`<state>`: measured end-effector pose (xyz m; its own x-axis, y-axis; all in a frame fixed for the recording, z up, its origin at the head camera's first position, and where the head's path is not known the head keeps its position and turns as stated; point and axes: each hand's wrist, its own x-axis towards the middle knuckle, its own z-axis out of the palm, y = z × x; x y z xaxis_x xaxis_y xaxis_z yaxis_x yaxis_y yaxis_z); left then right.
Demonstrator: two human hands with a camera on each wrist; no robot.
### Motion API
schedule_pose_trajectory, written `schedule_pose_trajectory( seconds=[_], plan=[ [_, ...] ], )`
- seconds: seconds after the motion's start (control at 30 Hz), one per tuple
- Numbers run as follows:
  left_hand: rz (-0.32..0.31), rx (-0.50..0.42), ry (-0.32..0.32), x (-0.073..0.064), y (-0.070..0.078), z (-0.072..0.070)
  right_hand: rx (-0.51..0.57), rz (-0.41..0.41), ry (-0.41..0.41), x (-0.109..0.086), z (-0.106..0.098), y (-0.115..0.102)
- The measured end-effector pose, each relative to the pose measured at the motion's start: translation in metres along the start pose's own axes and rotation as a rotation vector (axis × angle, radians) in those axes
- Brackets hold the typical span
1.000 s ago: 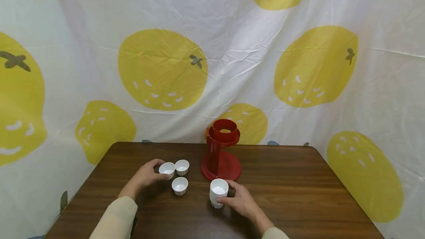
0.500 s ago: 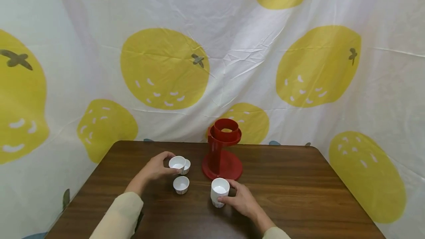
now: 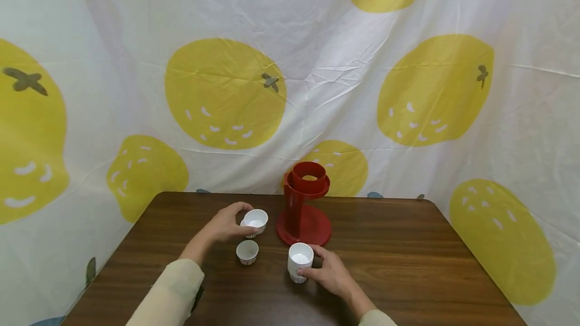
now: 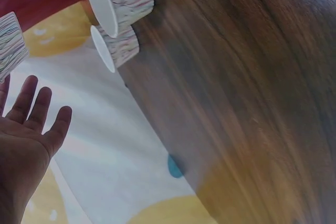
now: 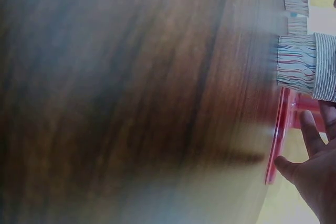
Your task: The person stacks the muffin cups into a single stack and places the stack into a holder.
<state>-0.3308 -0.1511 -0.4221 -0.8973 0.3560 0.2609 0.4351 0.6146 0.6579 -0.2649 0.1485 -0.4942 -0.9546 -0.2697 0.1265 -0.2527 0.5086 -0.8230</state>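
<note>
My left hand [image 3: 225,224] pinches a white paper baking cup [image 3: 256,220] between thumb and fingers, raised over another baking cup [image 3: 249,234] that it mostly covers in the head view. Nearer to me sits one more baking cup [image 3: 247,253], upright on the table. Coloured wavy lines run round the sides of the held cup [image 4: 10,45]. With thumb and fingers around it, my right hand [image 3: 332,274] holds a stack of baking cups [image 3: 300,264], upright and close to the table; several nested rims [image 5: 326,66] show in the right wrist view.
Behind the stack is a red stand [image 3: 302,220] with a round base, an upright column and a ring-shaped holder on top. The brown wooden table [image 3: 399,255] ends at a white curtain [image 3: 317,114] printed with yellow lemons.
My left hand has lifted its baking cup and carried it right, from beside the two other cups to over the far one. My right hand and its stack have stayed put.
</note>
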Motion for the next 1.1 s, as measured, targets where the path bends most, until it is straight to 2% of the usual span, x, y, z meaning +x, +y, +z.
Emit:
schedule_pose_trajectory(
  seconds=[0.27,0.5,0.7,1.0,1.1],
  plan=[
    [-0.005,-0.021,-0.020,0.004,0.012,0.004,-0.001,0.002,0.003,0.000,0.000,0.001],
    [0.043,-0.030,-0.046,0.006,0.025,0.008,0.013,0.011,-0.004,0.000,-0.001,0.000],
    [0.086,-0.011,-0.060,0.008,0.030,0.012,0.021,0.010,-0.012,-0.001,-0.001,0.000],
    [0.118,-0.044,-0.078,0.008,0.038,0.016,0.004,-0.008,-0.006,0.000,0.000,0.000],
    [0.122,-0.035,-0.080,0.009,0.040,0.017,0.011,-0.020,-0.002,-0.003,-0.002,-0.010]
  ],
)
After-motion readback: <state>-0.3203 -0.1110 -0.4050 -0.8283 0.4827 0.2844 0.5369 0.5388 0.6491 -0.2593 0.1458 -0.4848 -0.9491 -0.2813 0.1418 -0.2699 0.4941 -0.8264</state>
